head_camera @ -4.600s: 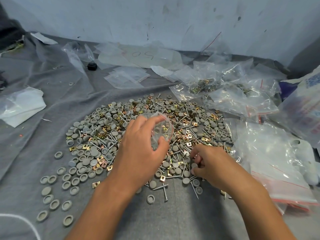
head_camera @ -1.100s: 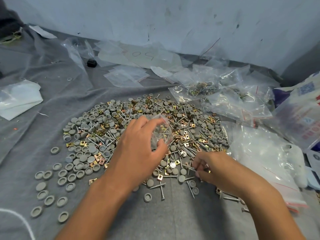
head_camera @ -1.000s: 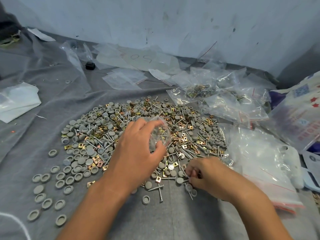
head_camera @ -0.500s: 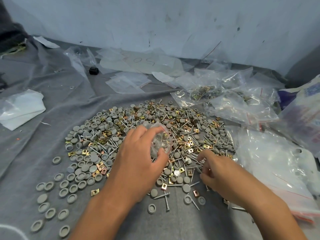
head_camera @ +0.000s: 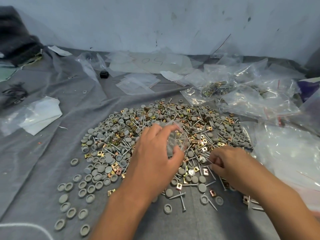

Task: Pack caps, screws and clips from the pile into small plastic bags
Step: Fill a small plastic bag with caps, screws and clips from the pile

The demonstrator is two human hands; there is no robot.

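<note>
Over the near middle of the pile (head_camera: 166, 135), my left hand (head_camera: 155, 158) pinched a small clear plastic bag (head_camera: 174, 137) between thumb and fingers, its mouth turned toward the far right, with a few grey caps and screws showing through the film. My right hand (head_camera: 230, 163) hovered just beside it at the pile's near right edge, fingers curled and pinching what looked like a thin screw (head_camera: 207, 160); I could not tell if it held more. I judged the bag limp, light and slippery, so it wanted holding at the rim to keep the mouth open. The screws looked stiff, thin and pointed, best taken by the shank and liable to pierce the film. The caps (head_camera: 83, 186) seemed light and easy to pinch by the rim, and the brassy clips (head_camera: 114, 166) small, flat and fiddly on the grey cloth (head_camera: 43, 161) covering the worktop. Filled bags (head_camera: 242, 94) lay at the far right.
</note>
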